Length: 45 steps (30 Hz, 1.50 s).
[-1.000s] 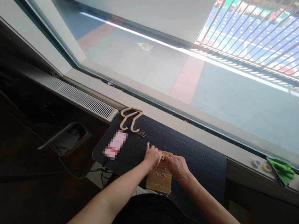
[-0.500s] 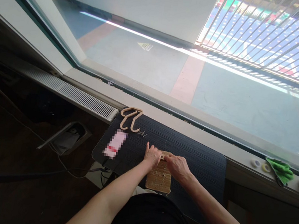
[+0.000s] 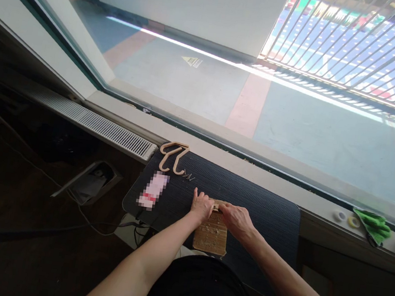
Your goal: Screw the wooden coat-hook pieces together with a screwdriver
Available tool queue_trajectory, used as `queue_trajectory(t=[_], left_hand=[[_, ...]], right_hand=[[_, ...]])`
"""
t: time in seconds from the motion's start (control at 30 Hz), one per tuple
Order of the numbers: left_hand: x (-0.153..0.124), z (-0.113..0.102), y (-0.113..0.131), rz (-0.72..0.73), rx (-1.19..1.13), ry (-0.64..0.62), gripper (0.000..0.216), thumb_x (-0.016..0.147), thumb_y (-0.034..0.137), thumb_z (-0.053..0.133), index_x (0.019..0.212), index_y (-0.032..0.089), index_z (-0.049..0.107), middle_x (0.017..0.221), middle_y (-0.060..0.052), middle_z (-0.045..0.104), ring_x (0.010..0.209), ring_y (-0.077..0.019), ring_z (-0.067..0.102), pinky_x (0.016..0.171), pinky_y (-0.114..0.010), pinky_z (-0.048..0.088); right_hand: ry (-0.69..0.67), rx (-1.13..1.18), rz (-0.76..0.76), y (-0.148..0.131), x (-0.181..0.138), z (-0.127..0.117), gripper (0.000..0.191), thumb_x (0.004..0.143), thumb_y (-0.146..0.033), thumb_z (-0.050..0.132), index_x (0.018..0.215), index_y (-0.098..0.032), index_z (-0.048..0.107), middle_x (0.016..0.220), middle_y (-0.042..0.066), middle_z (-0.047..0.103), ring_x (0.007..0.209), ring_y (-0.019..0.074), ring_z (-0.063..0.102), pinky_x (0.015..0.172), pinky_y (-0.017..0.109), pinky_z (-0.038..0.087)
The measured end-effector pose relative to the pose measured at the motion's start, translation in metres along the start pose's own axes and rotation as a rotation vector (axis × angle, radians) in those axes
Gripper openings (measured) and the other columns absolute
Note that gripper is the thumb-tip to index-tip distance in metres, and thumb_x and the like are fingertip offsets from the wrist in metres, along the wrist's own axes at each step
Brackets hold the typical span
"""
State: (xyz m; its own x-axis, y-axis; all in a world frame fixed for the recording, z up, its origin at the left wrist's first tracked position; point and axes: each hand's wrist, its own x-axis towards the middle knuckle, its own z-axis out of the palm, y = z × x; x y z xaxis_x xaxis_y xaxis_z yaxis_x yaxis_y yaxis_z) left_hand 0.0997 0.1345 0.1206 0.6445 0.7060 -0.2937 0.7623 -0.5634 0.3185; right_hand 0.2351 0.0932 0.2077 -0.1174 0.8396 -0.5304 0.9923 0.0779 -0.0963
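Note:
A rough wooden board (image 3: 210,238) with pale crumbs or shavings on it lies near the front edge of the black tabletop (image 3: 261,216). At its far end, a small light wooden piece (image 3: 216,206) with a dark spot shows between my hands. My left hand (image 3: 203,207) is closed on the left end of this piece, its thumb sticking up and away. From the right, my right hand (image 3: 238,218) grips the other end with bent fingers. The fingertips of both hands are partly hidden.
Two wooden hook-shaped pieces (image 3: 173,157) and several small metal bits (image 3: 188,176) lie at the table's far left, above a blurred pink packet (image 3: 154,190). Tape rolls (image 3: 353,222) and a green cloth or glove (image 3: 373,225) rest on the windowsill. A radiator (image 3: 122,135) borders the left side.
Almost nothing differs. Both hands stay on the wooden piece, the right one shifted very slightly; the whole view has moved a little.

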Motion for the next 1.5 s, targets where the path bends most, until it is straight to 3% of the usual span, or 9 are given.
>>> queue_trajectory(t=[0.63,1.13,1.5], left_hand=[[0.000,0.001,0.009,-0.040,0.074,-0.012,0.015,0.078,0.031,0.053,0.088,0.025,0.063,0.088,-0.005,0.062,0.095,-0.0223,0.047,0.100,-0.053,0.017],[-0.001,-0.004,0.011,-0.043,0.070,-0.041,0.014,0.080,0.030,0.051,0.087,0.025,0.063,0.089,-0.004,0.061,0.094,-0.0212,0.047,0.100,-0.051,0.018],[0.001,-0.006,0.004,0.024,0.021,-0.033,0.018,0.083,0.029,0.046,0.088,0.022,0.063,0.089,-0.006,0.061,0.094,-0.0226,0.046,0.100,-0.053,0.015]], right_hand=[[0.070,0.084,-0.049,0.006,-0.007,0.011,0.024,0.086,-0.014,0.038,0.087,-0.017,0.061,0.086,0.008,0.067,0.077,0.0175,0.063,0.065,0.025,0.044],[0.050,0.114,-0.074,0.016,0.000,0.013,0.023,0.086,-0.017,0.038,0.085,-0.017,0.062,0.084,0.007,0.067,0.074,0.0169,0.062,0.064,0.024,0.042],[-0.002,0.106,0.001,0.011,0.001,0.004,0.024,0.086,-0.017,0.037,0.092,-0.019,0.060,0.088,0.007,0.066,0.077,0.0174,0.062,0.063,0.024,0.041]])
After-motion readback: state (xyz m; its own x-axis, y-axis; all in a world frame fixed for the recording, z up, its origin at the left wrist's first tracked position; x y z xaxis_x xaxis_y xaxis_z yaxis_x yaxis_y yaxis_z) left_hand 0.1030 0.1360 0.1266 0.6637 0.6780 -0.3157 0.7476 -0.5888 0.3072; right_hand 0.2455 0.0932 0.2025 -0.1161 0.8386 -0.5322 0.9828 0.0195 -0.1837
